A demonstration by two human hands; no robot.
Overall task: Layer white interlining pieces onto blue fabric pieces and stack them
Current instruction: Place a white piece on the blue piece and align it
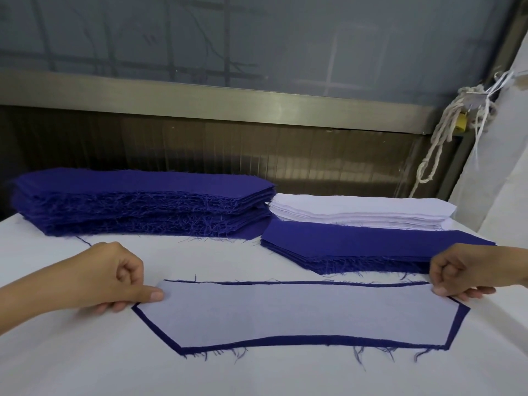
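Left hand (114,277) pinches the top-left corner of the long, pale white interlining piece w/ angled ends (300,312): thumb on top, other fingers (114,305) curled under the edge. Right hand (460,274) pinches the top-right corner the same way. The interlining lies flat on a matching dark blue fabric piece (300,340), stretched btwn the two hands at centre-front.

Both rest on the white-covered bench (85,361). At rear left is a tall stack of dark blue fabric pieces (137,201). Just beside it to the right is a lower blue stack (371,245), w/ a stack of white interlining pieces (360,208) at its rear edge; on it or behind it, can't tell. Beyond the bench, a brushed metal rail (200,95) runs under a grey glazed panel (257,38). A knotted off-white rope (440,138) hangs at far right.

Blue shows only as a thin border round the white, wider along the near edge, w/ frayed threads trailing off it.
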